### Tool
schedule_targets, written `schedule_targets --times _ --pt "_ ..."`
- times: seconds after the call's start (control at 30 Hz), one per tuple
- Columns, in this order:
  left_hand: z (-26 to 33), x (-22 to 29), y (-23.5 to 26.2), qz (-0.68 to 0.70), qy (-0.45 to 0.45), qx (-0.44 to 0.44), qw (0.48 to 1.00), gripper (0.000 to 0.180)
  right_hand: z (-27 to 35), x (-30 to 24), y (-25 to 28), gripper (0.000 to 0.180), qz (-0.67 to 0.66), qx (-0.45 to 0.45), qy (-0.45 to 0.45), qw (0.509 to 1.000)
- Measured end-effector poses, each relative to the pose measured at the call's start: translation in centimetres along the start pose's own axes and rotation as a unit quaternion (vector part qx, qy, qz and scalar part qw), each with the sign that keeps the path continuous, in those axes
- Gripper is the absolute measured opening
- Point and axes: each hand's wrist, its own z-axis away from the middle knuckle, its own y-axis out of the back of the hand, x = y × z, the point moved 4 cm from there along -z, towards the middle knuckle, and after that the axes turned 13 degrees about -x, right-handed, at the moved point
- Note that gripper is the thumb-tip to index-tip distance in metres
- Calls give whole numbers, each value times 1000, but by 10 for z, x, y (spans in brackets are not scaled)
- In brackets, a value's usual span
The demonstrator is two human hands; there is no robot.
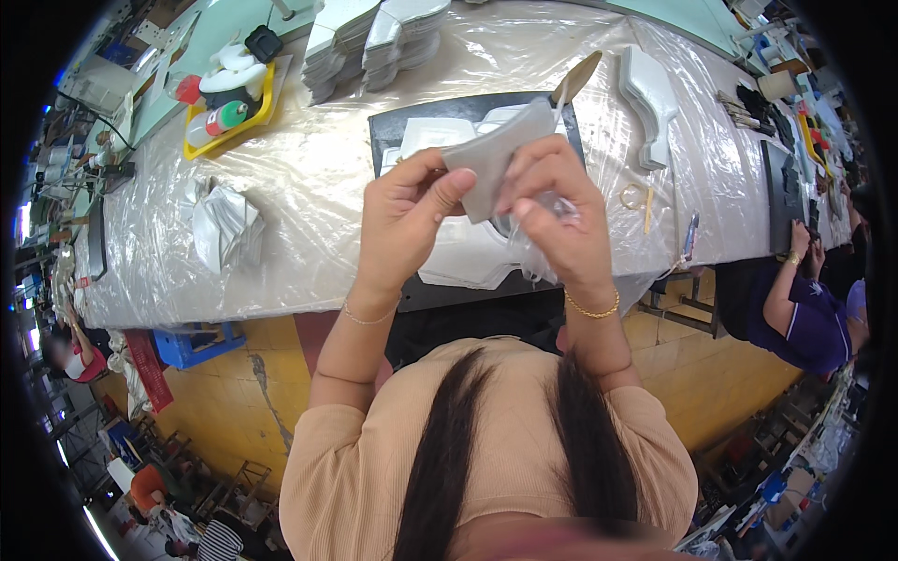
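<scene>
My left hand (407, 210) pinches the left side of a thin, pale grey sheet piece (505, 145), raised above the table. My right hand (561, 201) is closed at the piece's right side, with a wad of clear, filmy material (543, 248) in its fingers. Below both hands lies a dark board (385, 126) bearing several pale grey cut pieces (468, 262), partly hidden by my hands. A brown wooden, blade-shaped tool (575, 79) sticks up beyond my right hand; whether I hold it, I cannot tell.
Stacks of grey cut pieces (341, 56) stand at the far side, another stack (645, 107) at the right. On the left are a yellow tray (268, 110) with bottles and a crumpled whitish bundle (224, 224). Clear plastic covers the table (309, 252). A person (795, 309) works at right.
</scene>
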Motion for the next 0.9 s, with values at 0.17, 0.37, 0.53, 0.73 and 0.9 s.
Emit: schedule_targets --times 0.17,0.37,0.53,0.73,0.9 --pt "2 1 10 -41 -20 56 997 24 9 15 17 5 -248 73 -15 966" --pt "17 -7 17 -73 31 62 995 23 31 25 46 8 -377 152 -92 909" --pt "30 -17 46 -73 52 127 988 21 71 27 111 9 -406 235 -21 883" --pt "62 -51 69 -46 178 76 980 17 161 10 243 12 -319 340 4 885" --pt "73 -84 76 -88 251 86 960 16 195 -19 271 16 -400 219 112 883"
